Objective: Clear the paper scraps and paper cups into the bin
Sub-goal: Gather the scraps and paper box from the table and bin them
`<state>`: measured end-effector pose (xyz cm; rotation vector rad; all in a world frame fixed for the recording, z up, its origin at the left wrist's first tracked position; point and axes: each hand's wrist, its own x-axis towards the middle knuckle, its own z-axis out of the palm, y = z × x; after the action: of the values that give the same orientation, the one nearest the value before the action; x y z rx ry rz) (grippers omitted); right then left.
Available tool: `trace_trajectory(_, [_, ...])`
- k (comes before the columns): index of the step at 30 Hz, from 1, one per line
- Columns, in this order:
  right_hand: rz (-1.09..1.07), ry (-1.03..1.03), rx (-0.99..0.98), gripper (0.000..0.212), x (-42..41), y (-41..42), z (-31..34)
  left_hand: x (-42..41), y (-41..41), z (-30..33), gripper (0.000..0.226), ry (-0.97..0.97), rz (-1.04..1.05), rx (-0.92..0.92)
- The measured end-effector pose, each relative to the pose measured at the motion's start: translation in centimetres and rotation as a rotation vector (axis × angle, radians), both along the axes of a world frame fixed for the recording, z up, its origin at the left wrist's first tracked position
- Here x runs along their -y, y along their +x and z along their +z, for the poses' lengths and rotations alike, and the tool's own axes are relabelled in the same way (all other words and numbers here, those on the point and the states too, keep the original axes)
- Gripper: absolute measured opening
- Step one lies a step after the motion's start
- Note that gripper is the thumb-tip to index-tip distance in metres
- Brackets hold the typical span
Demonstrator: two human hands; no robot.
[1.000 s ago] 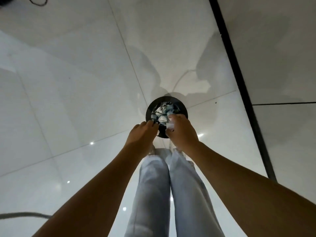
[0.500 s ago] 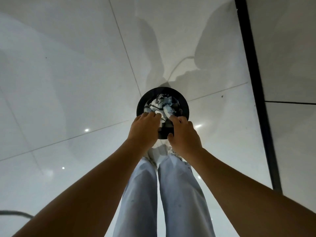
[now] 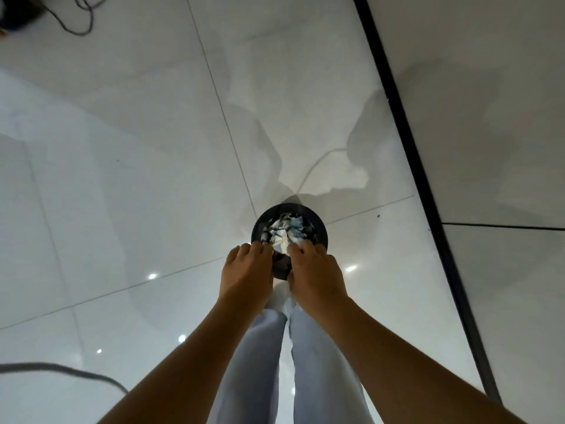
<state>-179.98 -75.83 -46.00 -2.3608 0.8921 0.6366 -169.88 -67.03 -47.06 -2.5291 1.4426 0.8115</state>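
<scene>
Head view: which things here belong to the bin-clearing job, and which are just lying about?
Job:
- round black bin
- crumpled white paper scraps inside it
- left hand and right hand at the bin's near rim

Lying about:
- dark cable on the glossy white floor tiles, top left
- grey cable, bottom left

Both bare forearms are stretched forward and down from the lower edge of the view, converging toward twelve o'clock. The left hand (image 3: 247, 272) and the right hand (image 3: 316, 275) are held side by side, backs turned up to the camera, close together yet apart. The fingers of both are bent downward; what they grip, if anything, cannot be made out.
</scene>
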Motion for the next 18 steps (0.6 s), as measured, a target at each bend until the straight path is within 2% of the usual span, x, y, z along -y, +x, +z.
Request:
trace_trajectory(6, [0.170,-0.036,-0.028,0.055,-1.4,2.2,11.1,-2.7,1.5,11.1,0.033,-0.023,0.076,0.055])
trace_trajectory(9, [0.295,-0.074,-0.009,0.053,-2.5,3.4,16.3,-4.3,1.5,16.7,0.025,-0.019,0.168,0.071])
trace_trajectory(14, [0.529,-0.096,0.079,0.043,-5.2,4.1,23.5,-8.7,-0.8,24.7,0.023,-0.024,0.403,0.176])
trace_trajectory(18, [0.711,-0.098,0.142,0.042,-8.8,4.8,28.4,-13.4,-3.3,29.7,0.021,-0.043,0.659,0.229])
